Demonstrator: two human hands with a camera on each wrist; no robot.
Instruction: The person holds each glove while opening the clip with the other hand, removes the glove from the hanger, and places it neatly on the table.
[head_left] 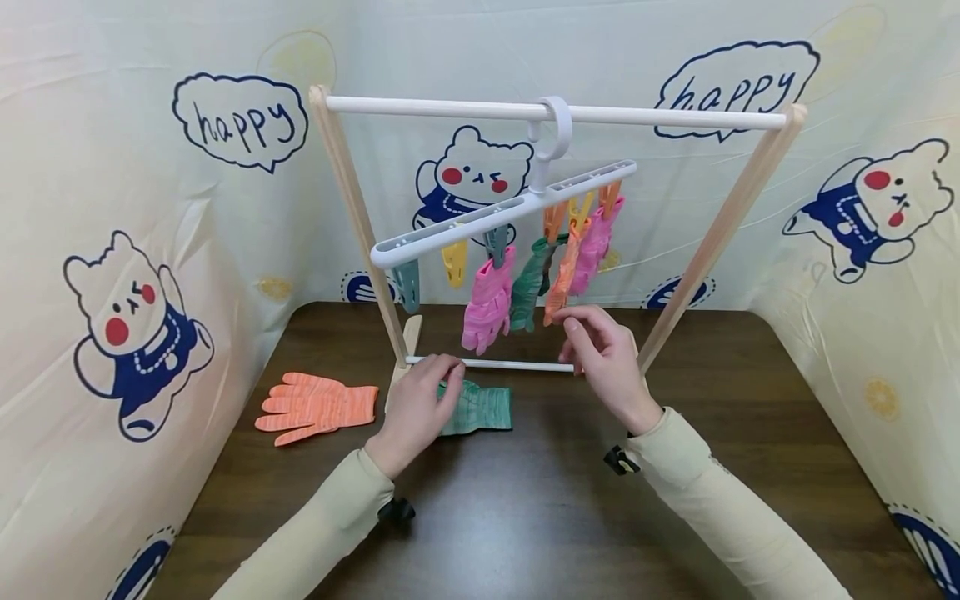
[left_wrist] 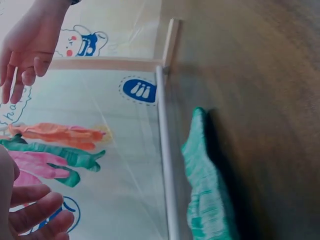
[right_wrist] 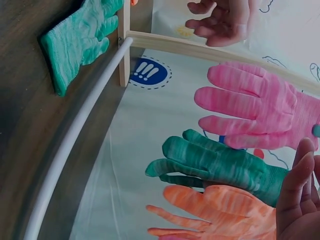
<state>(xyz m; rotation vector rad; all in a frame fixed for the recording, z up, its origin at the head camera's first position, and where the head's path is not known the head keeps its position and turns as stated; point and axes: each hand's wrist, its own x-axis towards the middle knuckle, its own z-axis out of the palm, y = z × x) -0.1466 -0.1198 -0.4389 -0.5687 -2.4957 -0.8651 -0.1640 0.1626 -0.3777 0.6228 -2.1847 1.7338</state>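
Observation:
My left hand (head_left: 420, 408) hovers with loosely bent fingers, holding nothing; in the head view it covers part of a green glove (head_left: 480, 408) lying on the table. Relaxed and also holding nothing, my right hand (head_left: 603, 358) is in front of the hanging gloves. Its fingertips overlap the orange glove (head_left: 566, 271) in the head view, but the left wrist view shows a gap between them. A pink glove (head_left: 487, 304), a green glove (head_left: 528, 287) and another pink glove (head_left: 596, 246) also hang from clothespins on the white hanger (head_left: 465, 225). A darker glove behind is mostly hidden.
The hanger hooks over the white top rod (head_left: 450, 108) of a wooden-sided rack (head_left: 720, 233). A blue-grey clothespin (head_left: 407, 285) and a yellow clothespin (head_left: 454, 265) hang at its left end. Another orange glove (head_left: 315, 406) lies flat on the dark table (head_left: 540, 517).

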